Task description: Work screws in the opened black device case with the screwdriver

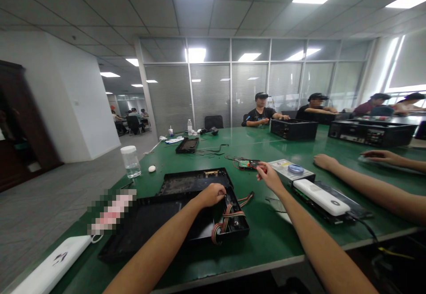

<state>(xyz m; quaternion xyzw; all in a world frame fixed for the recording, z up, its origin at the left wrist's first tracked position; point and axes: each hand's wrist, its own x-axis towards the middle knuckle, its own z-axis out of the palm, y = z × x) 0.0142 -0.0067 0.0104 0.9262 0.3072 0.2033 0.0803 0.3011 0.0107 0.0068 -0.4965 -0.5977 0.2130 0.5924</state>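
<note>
On the table (163, 157), the nearer black tray (146, 217) stretches left-to-right.

The left forearm (163, 245) and the right forearm (314, 234) are seen bare, slim and smooth in outline, narrowed gradually from the lower edge of the view toward the left hand (211, 195) and the right hand (270, 177), which are likewise seen uncovered.
</note>
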